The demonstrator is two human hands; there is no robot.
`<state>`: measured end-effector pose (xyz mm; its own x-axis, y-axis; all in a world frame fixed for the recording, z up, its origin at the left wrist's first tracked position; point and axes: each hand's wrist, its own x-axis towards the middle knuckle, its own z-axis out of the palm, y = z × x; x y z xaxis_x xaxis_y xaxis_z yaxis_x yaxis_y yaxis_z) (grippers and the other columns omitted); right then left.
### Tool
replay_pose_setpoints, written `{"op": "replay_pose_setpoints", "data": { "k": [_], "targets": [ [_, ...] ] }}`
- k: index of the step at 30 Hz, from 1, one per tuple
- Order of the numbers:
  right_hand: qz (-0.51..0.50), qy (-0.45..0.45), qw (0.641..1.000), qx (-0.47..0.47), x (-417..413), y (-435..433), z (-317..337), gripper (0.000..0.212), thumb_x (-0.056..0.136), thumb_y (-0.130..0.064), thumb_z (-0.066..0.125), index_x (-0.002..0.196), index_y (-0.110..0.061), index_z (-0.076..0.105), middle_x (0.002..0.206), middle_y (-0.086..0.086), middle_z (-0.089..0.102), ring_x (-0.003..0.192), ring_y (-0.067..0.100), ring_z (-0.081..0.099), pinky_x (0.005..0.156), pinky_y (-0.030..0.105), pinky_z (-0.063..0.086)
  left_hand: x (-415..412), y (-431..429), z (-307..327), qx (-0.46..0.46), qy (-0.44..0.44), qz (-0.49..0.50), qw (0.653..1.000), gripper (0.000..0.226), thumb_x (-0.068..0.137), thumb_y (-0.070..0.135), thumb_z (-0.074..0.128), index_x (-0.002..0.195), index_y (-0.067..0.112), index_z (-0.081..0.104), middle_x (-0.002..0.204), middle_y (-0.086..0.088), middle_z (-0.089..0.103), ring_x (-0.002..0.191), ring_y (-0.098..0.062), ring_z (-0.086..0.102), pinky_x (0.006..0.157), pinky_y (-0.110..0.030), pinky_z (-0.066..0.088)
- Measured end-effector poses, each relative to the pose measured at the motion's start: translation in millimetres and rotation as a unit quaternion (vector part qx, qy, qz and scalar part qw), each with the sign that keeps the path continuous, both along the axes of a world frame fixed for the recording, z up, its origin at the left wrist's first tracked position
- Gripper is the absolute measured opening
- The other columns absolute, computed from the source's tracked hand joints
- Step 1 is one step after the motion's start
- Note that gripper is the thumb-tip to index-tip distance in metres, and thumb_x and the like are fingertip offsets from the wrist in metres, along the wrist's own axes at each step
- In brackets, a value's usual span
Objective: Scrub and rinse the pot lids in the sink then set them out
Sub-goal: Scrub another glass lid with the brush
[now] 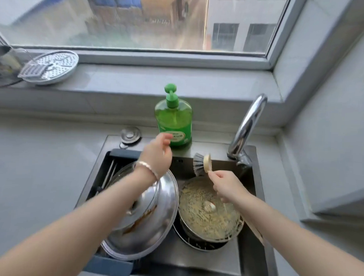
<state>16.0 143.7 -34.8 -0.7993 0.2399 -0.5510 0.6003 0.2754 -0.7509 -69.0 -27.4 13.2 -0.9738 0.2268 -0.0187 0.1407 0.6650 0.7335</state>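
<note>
Two pot lids sit in the sink (213, 148): a large stainless steel lid (149, 225) tilted at the left, and beside it a glass lid (207, 209) coated in yellowish residue, resting on cookware. The right hand (227, 185) pinches the handle of a dish brush (201, 163), bristles facing left, above the glass lid. The left hand (158, 152), fingers loosely curled and holding nothing, hovers in front of the green dish soap bottle (174, 119).
</note>
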Motion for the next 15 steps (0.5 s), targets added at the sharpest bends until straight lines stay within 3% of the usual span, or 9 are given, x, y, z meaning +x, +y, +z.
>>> {"op": "replay_pose_setpoints", "data": {
  "k": [2, 5, 7, 9, 15],
  "targets": [
    [0.012, 0.036, 0.999, -0.004, -18.5, -6.7, 17.8, 0.046, 0.096, -0.032, 0.04, 0.099, 0.012, 0.055, 0.058, 0.0, 0.032, 0.049, 0.011, 0.029, 0.049, 0.026, 0.021, -35.1, 6.6, 26.4, -0.021, 0.09, -0.018, 0.996, 0.033, 0.091, 0.002, 0.043, 0.121, 0.008, 0.056, 0.115, -0.012, 0.063, 0.104, -0.024, 0.059, 0.093, -0.03, 0.045],
    [-0.007, 0.052, 0.998, -0.04, -37.7, -15.6, 31.1, 0.046, 0.098, -0.033, 0.039, 0.113, 0.008, 0.054, 0.057, -0.002, 0.032, 0.046, 0.01, 0.027, 0.043, 0.022, 0.021, -79.7, 18.4, 55.2, -0.061, 0.133, -0.034, 0.989, 0.036, 0.094, 0.006, 0.041, 0.128, 0.007, 0.05, 0.124, -0.012, 0.056, 0.107, -0.025, 0.055, 0.089, -0.026, 0.04],
    [-0.018, 0.048, 0.997, -0.056, -49.0, -22.0, 34.7, 0.044, 0.098, -0.033, 0.039, 0.109, 0.005, 0.058, 0.054, -0.003, 0.031, 0.041, 0.008, 0.025, 0.039, 0.02, 0.02, -104.1, 27.8, 67.0, -0.083, 0.123, -0.056, 0.987, 0.039, 0.096, 0.013, 0.039, 0.135, 0.01, 0.043, 0.135, -0.011, 0.048, 0.12, -0.025, 0.048, 0.098, -0.028, 0.035],
    [-0.01, 0.075, 0.997, -0.032, -61.4, -27.4, 31.1, 0.048, 0.097, -0.033, 0.039, 0.108, 0.012, 0.054, 0.053, -0.002, 0.031, 0.044, 0.009, 0.026, 0.045, 0.024, 0.021, -126.1, 37.8, 72.0, -0.127, 0.104, -0.096, 0.982, 0.042, 0.098, 0.02, 0.037, 0.139, 0.016, 0.038, 0.142, -0.008, 0.04, 0.127, -0.024, 0.042, 0.105, -0.032, 0.031],
    [-0.001, 0.115, 0.993, 0.012, -92.5, -33.7, 22.8, 0.043, 0.098, -0.029, 0.038, 0.1, 0.009, 0.057, 0.054, -0.002, 0.038, 0.051, 0.013, 0.033, 0.053, 0.027, 0.026, -172.4, 47.1, 66.5, -0.245, -0.051, -0.148, 0.957, 0.049, 0.1, 0.04, 0.025, 0.119, 0.01, 0.058, 0.124, -0.01, 0.056, 0.114, -0.028, 0.052, 0.099, -0.037, 0.039]
  ]
}}
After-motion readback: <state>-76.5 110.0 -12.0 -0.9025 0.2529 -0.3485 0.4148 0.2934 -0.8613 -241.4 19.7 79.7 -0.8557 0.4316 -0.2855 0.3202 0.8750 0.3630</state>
